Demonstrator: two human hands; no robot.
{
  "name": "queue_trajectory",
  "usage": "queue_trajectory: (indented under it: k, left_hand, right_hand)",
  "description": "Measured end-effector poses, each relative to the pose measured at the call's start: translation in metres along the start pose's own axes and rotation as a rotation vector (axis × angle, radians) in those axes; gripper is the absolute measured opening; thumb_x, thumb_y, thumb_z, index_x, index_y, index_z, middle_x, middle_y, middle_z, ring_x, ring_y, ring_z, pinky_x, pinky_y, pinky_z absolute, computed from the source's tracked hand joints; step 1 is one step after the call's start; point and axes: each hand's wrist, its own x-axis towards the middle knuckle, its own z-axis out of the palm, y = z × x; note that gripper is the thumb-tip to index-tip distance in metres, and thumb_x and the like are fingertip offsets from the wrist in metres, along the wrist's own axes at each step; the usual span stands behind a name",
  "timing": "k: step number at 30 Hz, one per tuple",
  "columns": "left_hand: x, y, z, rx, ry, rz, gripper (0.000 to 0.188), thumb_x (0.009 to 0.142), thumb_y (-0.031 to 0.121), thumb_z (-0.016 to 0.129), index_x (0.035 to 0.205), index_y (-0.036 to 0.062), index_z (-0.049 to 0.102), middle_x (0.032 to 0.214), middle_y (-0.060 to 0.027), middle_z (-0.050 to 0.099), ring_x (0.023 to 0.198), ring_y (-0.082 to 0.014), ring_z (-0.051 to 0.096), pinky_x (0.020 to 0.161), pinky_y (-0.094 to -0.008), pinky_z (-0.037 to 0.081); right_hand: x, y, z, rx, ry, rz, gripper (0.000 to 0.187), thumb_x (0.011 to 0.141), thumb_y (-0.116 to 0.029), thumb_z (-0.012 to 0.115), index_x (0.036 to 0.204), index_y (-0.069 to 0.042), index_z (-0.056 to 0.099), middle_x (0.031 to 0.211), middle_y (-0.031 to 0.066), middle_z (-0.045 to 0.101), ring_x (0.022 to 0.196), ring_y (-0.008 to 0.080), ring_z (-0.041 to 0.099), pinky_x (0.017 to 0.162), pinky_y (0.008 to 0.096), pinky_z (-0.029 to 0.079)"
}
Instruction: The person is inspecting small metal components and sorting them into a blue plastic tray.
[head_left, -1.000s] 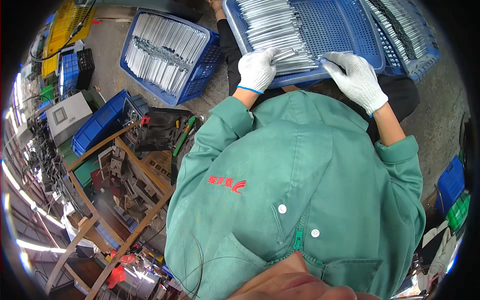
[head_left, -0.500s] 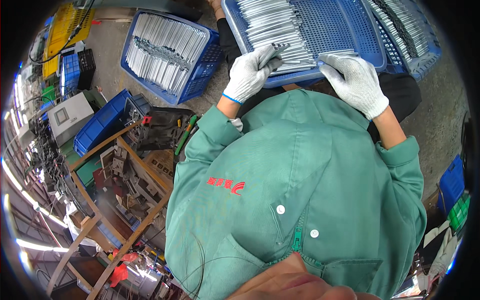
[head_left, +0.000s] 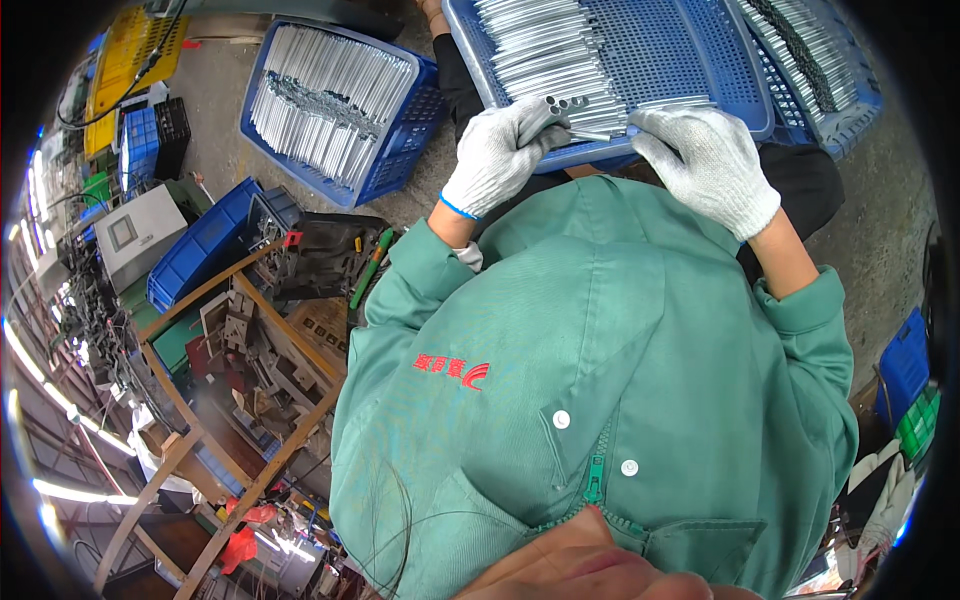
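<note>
Left hand: in the head view, the left hand (head_left: 500, 150) is closed round several held tubes (head_left: 543, 122), thumb against them.
Change: a second ago this hand was down at the near end of the tube pile (head_left: 545, 55); now the held tubes are clear of it, tilted so their round open ends show, which suggests the bundle has been gathered.
Held tubes' place: above the near rim of the front crate (head_left: 665, 50), left of the right hand (head_left: 705, 165).
Right hand: bent over the near rim, fingers together, beside a few loose tubes (head_left: 680, 102); whether it pinches any, I cannot tell.
Tubes: slim, straight, shiny, metallic-looking, packed side by side in the pile.
Crates: blue, plastic-looking; the front crate has a perforated floor, and the left crate (head_left: 410, 140) and right crate (head_left: 865, 115) also hold tubes.
Gloves: white ribbed knit, blue-hemmed at the left wrist.
Jacket: green woven cloth (head_left: 590, 300), creased.
</note>
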Motion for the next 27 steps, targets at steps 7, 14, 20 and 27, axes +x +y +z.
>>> queue_trajectory:
  k: [7, 14, 20, 27]
  left_hand:
    - [-0.002, 0.003, 0.0, 0.237, 0.114, 0.161, 0.015, 0.081, 0.006, 0.079, 0.094, 0.0103, 0.075, 0.079, -0.0013, 0.073, 0.065, -0.0224, 0.064, 0.069, -0.0326, 0.05]
    - [-0.001, 0.023, -0.001, 0.331, 0.154, 0.273, 0.02, 0.081, -0.005, 0.073, 0.095, 0.0066, 0.079, 0.086, -0.0019, 0.077, 0.069, -0.0187, 0.063, 0.073, -0.0317, 0.05]
    - [-0.003, 0.01, -0.003, 0.321, 0.144, 0.234, 0.025, 0.076, -0.007, 0.072, 0.095, 0.0073, 0.079, 0.09, -0.001, 0.079, 0.072, -0.0196, 0.065, 0.079, -0.0322, 0.05]
    - [-0.002, 0.014, -0.003, 0.3, 0.157, 0.243, 0.03, 0.072, -0.006, 0.072, 0.097, 0.0087, 0.08, 0.092, -0.0014, 0.08, 0.074, -0.0195, 0.067, 0.081, -0.0313, 0.051]
  right_hand:
    - [-0.001, -0.006, -0.002, -0.023, -0.145, 0.102, 0.025, 0.095, -0.024, 0.07, 0.105, -0.004, 0.081, 0.091, 0.0077, 0.08, 0.064, 0.0248, 0.07, 0.062, 0.0344, 0.053]
    - [0.008, -0.01, -0.011, 0.054, -0.117, 0.184, 0.028, 0.095, -0.024, 0.07, 0.106, -0.001, 0.081, 0.094, 0.01, 0.081, 0.065, 0.0265, 0.07, 0.063, 0.0352, 0.052]
    - [0.006, -0.01, -0.007, 0.06, -0.202, 0.182, 0.031, 0.095, -0.026, 0.069, 0.106, 0.001, 0.08, 0.094, 0.0118, 0.081, 0.066, 0.0276, 0.07, 0.064, 0.0361, 0.052]
    - [0.008, 0.0, -0.002, 0.059, -0.232, 0.221, 0.032, 0.096, -0.026, 0.068, 0.109, 0.001, 0.08, 0.095, 0.0129, 0.081, 0.068, 0.0276, 0.07, 0.065, 0.0376, 0.053]
